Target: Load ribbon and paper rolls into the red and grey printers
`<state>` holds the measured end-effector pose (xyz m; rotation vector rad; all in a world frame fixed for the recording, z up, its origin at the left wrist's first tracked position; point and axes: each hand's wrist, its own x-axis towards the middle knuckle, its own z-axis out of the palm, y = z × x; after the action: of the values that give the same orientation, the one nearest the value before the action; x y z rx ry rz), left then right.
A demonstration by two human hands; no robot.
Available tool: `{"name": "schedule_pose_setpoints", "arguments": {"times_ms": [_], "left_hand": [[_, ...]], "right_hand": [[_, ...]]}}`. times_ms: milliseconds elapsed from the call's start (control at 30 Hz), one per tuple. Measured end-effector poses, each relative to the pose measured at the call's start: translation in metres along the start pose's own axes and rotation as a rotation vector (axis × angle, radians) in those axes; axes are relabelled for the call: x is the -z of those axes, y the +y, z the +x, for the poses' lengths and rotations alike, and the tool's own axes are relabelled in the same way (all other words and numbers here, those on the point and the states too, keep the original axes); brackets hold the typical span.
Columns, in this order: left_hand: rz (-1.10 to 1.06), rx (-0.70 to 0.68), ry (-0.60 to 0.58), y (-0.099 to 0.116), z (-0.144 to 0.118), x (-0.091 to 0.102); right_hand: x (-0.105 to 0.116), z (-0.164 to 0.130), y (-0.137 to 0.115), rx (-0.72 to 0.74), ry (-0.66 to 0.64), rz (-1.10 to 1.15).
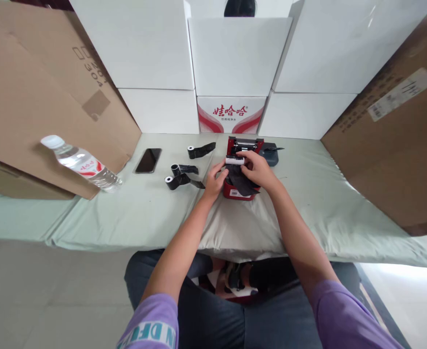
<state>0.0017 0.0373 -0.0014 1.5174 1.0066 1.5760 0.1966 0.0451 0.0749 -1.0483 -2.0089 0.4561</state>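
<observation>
Mostly hands (235,174) mid-table, prob. clear edges.

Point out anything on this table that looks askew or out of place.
The water bottle lies tipped over against the cardboard sheet rather than standing. Three black ribbon rolls lie loose with tails unwound. Both hands, left hand and right hand, are on the red device, where black ribbon spills out.
</observation>
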Motion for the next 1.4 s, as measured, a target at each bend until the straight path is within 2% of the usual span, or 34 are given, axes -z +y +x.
{"name": "schedule_pose_setpoints", "arguments": {"times_ms": [167,367,500,633,833,1033,1167,1400], "left_hand": [[0.012,0.026,0.011,-0.003,0.001,0.001],[-0.01,-0.102,0.03,0.004,-0.001,0.001],[-0.048,-0.051,0.094,0.005,0.0,0.0],[0.007,-0.037,0.162,0.004,0.003,0.002],[-0.01,-0.018,0.134,0.001,0.004,0.002],[0.002,0.023,0.156,0.0,0.006,0.003],[0.007,0.052,0.141,0.001,0.006,0.004],[-0.05,0.042,0.094,0.005,0.002,0.001]], "right_hand": [[0.001,-0.009,0.004,-0.052,0.033,0.143],[0.001,-0.011,-0.004,-0.133,0.042,0.239],[0.0,-0.011,-0.007,-0.147,0.062,0.266],[-0.001,-0.011,-0.007,-0.159,0.082,0.273],[-0.003,-0.011,-0.006,-0.163,0.088,0.299],[0.0,-0.015,-0.007,-0.14,0.053,0.254],[0.002,-0.016,-0.005,-0.073,0.046,0.216],[0.003,-0.017,-0.006,-0.076,0.128,0.08]]}}
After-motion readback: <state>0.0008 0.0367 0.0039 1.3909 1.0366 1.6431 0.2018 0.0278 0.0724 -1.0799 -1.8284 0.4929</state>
